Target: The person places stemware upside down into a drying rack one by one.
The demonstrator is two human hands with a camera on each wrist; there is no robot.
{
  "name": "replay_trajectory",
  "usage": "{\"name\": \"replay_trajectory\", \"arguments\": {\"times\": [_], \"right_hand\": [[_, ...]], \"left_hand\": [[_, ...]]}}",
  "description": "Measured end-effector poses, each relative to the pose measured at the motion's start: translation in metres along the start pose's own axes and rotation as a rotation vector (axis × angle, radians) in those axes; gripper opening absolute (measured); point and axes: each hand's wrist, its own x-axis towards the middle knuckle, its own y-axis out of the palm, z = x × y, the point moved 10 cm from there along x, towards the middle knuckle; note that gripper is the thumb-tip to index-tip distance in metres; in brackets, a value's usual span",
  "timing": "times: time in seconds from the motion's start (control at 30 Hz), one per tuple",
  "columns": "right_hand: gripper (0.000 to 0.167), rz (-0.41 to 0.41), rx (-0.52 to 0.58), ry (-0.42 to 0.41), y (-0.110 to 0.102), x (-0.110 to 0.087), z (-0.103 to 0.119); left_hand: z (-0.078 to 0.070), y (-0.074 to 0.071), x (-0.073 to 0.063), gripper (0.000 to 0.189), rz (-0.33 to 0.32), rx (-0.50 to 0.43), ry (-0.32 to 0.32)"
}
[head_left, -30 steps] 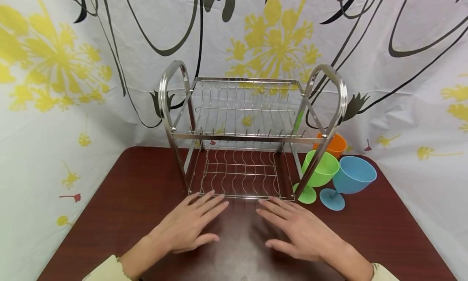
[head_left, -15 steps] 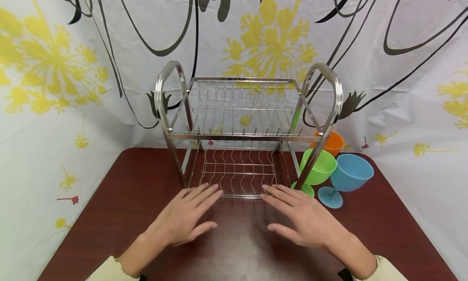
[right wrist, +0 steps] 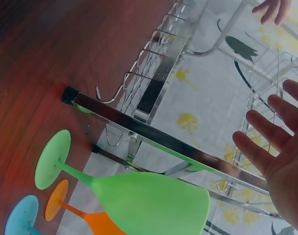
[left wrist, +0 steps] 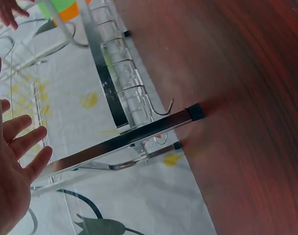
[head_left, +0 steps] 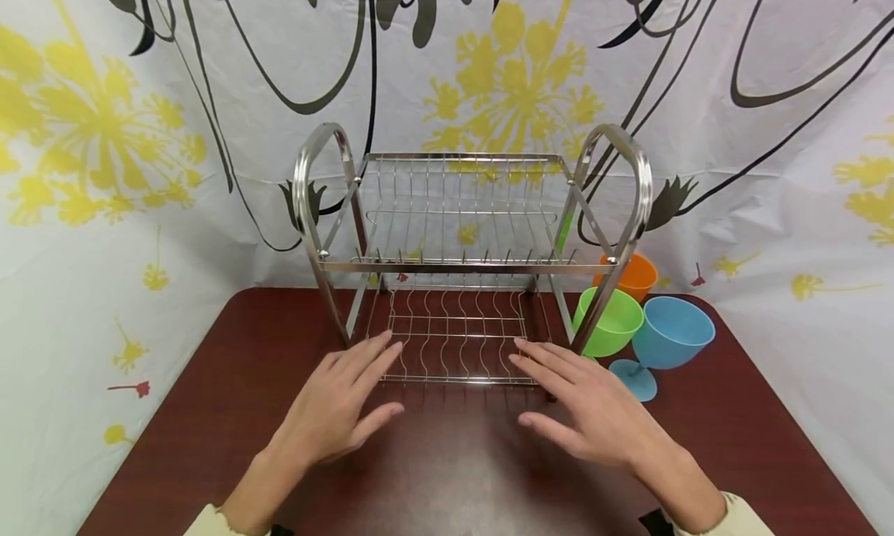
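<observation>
A two-tier metal dish rack [head_left: 461, 267] stands on the dark red table, its wire shelves bare. In the head view my left hand [head_left: 335, 400] is in front of the rack's left front leg, fingers straight and palm down. My right hand [head_left: 594, 404] mirrors it by the right leg, fingers extended and thumb apart. Both hold nothing. The left wrist view shows the left hand's fingers [left wrist: 29, 139] spread beside a rack leg [left wrist: 124, 142]. A green goblet [right wrist: 149, 200] stands by the rack's right side, nearest to the right hand.
A blue goblet [head_left: 673, 333] and an orange goblet [head_left: 632, 276] stand with the green one at the table's right. A white curtain [head_left: 230, 210] with yellow flowers and dark vines hangs behind and at both sides. The wooden tabletop [head_left: 447, 458] extends in front of the rack.
Both hands have moved up and slightly apart, from the rack's lower front edge toward its front legs, fingers still straight. The rack and goblets keep their places; the view has shifted slightly.
</observation>
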Motion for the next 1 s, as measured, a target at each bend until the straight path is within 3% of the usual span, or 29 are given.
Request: {"name": "replay_trajectory", "arguments": {"times": [0.3,0.53,0.73,1.0], "right_hand": [[0.068,-0.138,0.076,0.013,-0.010,-0.002,-0.001],[0.070,-0.230,0.186,0.081,-0.017,-0.005,-0.008],[0.060,-0.385,0.266,0.078,-0.029,-0.010,-0.011],[0.060,-0.602,0.368,0.084,-0.045,-0.019,-0.021]], "left_hand": [[0.004,-0.015,0.006,0.062,-0.178,-0.066,-0.044],[0.006,-0.028,0.008,0.062,-0.269,-0.065,-0.097],[0.010,-0.036,0.006,0.060,-0.344,-0.052,-0.128],[0.014,-0.059,-0.003,0.055,-0.579,-0.085,-0.152]]}}
